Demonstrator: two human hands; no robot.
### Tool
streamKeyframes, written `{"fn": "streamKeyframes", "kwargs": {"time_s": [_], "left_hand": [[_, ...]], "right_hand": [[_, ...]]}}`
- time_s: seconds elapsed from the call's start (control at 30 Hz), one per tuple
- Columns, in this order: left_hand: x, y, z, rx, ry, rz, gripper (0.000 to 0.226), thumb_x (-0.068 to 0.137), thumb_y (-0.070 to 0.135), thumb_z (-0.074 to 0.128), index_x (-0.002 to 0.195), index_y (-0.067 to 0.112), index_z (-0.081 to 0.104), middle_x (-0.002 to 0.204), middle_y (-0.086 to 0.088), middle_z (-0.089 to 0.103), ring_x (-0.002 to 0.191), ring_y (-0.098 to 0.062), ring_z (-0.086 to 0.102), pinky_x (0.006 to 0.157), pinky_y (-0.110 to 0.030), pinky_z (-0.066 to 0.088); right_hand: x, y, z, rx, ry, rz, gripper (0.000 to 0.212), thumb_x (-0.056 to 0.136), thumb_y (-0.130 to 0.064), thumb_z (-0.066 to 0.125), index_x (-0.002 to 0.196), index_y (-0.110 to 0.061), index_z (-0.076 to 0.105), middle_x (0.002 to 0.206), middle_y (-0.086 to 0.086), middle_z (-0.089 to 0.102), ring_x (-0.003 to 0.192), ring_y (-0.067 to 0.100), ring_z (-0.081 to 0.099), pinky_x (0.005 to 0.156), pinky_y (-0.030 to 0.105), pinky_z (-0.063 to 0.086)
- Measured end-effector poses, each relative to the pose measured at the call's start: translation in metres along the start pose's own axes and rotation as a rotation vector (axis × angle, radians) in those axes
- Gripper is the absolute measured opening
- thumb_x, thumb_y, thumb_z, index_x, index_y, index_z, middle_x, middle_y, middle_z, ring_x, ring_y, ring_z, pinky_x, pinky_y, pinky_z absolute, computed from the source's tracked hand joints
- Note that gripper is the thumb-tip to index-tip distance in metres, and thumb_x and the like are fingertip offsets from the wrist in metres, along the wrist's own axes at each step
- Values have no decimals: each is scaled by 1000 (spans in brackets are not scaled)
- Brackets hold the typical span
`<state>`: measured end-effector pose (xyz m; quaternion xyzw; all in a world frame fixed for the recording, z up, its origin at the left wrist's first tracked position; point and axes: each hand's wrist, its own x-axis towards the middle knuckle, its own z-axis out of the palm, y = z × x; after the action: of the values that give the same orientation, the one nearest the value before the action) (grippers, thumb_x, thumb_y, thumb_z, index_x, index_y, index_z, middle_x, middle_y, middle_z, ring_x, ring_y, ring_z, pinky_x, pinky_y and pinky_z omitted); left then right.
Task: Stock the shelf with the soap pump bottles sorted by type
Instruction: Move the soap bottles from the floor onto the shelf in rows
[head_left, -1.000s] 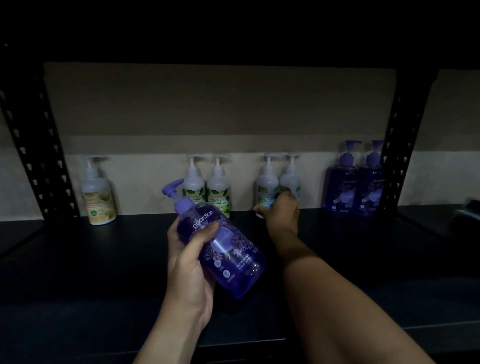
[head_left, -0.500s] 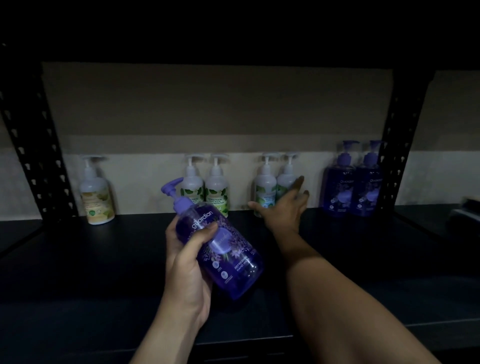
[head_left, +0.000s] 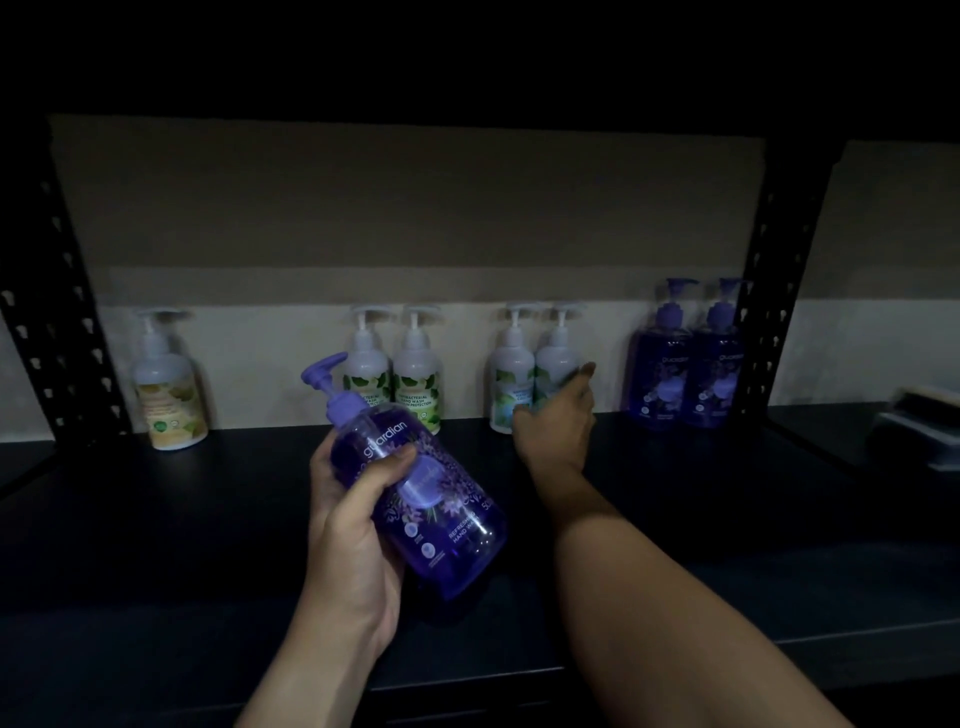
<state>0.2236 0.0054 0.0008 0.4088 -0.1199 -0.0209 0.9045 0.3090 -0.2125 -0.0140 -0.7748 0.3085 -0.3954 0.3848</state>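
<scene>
Gripping a purple soap bottle (head_left: 415, 499) round its upper body, the left hand (head_left: 353, 525) holds it tilted above the dark shelf (head_left: 182, 519), pump head pointing up and to the left, the label facing the camera with the word "guardian" readable near the neck. The thumb lies across the front of the bottle and the fingers wrap round behind it.

The right hand (head_left: 558, 426) is stretched forward toward the back of the shelf, its fingers relaxed and spread, holding nothing. It sits just in front of the pair of white bottles with blue-green labels (head_left: 535, 374) and hides the lower part of the right one; whether it touches that bottle cannot be told.

Along the back wall (head_left: 415, 218) the bottles stand upright in groups. At the far left a single white bottle with a yellow label (head_left: 166, 389) stands alone near the left upright post (head_left: 57, 312). Well apart from it, two white bottles with green leaf labels (head_left: 395, 379) stand side by side, touching or nearly so. To the right of the blue-green pair, two more purple bottles (head_left: 685, 358) stand together just beside the right upright post (head_left: 779, 291).

Beyond that post, at the right edge, a pale boxy object (head_left: 919, 426) lies on the next shelf; it is too dim to identify.
</scene>
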Motion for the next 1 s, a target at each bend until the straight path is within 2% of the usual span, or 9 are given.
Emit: {"fn": "streamKeyframes", "kwargs": {"time_s": [0.1,0.17,0.27,0.33,0.7,0.8,0.9,0.93,1.0], "left_hand": [[-1,1,1,-3,4,-2,67,66,13,76,131,18,61,99,-1,74,85,-17,74,79,-39,56],[-2,1,2,-9,3,-3,69,66,11,78,133,16,60,99,-2,73,88,-19,72,79,-39,56],[-2,1,3,-15,3,-1,72,65,10,79,135,14,59,102,-4,73,87,-20,72,80,-40,57],[-1,1,2,-17,4,6,72,67,14,74,137,13,58,102,-5,73,85,-18,73,78,-39,57],[-2,1,2,-20,7,3,64,66,14,73,129,19,61,98,-3,74,83,-18,74,79,-39,59],[-2,2,2,-19,8,2,65,65,10,78,127,20,62,98,-3,74,83,-18,74,79,-40,59],[-2,1,2,-16,4,10,62,66,15,73,127,20,63,98,-3,74,84,-18,74,78,-38,59],[-1,1,2,-17,6,10,63,66,15,73,128,19,62,99,-3,74,84,-18,73,79,-39,58],[-1,1,2,-18,7,10,62,67,16,72,128,19,62,99,-3,73,84,-18,73,81,-40,58]], "right_hand": [[13,6,-10,35,25,22,101,87,-3,71,163,-8,5,156,20,37,141,38,41,116,44,38],[21,10,-16,-6,7,40,88,88,-3,72,160,-4,21,145,22,52,133,37,52,108,40,44],[25,14,-18,7,6,55,43,87,-6,74,128,-3,61,120,22,69,111,37,67,89,36,53],[25,16,-15,18,7,45,30,87,-5,74,116,-4,67,114,20,72,105,35,69,87,34,53],[31,21,-10,5,-2,35,33,89,-3,71,121,-3,63,119,21,70,110,35,68,93,38,53],[30,19,-12,34,-9,52,45,90,-2,71,133,-3,57,128,22,66,118,35,64,98,37,51],[24,12,-14,74,20,11,85,86,-3,72,159,-13,28,155,20,37,142,37,38,115,42,37],[21,9,-16,81,33,-18,92,84,-7,74,160,-22,24,160,17,25,146,37,26,117,45,33],[17,5,-15,22,44,-107,89,83,-24,77,156,-36,28,163,14,8,148,35,12,118,49,28]]}}
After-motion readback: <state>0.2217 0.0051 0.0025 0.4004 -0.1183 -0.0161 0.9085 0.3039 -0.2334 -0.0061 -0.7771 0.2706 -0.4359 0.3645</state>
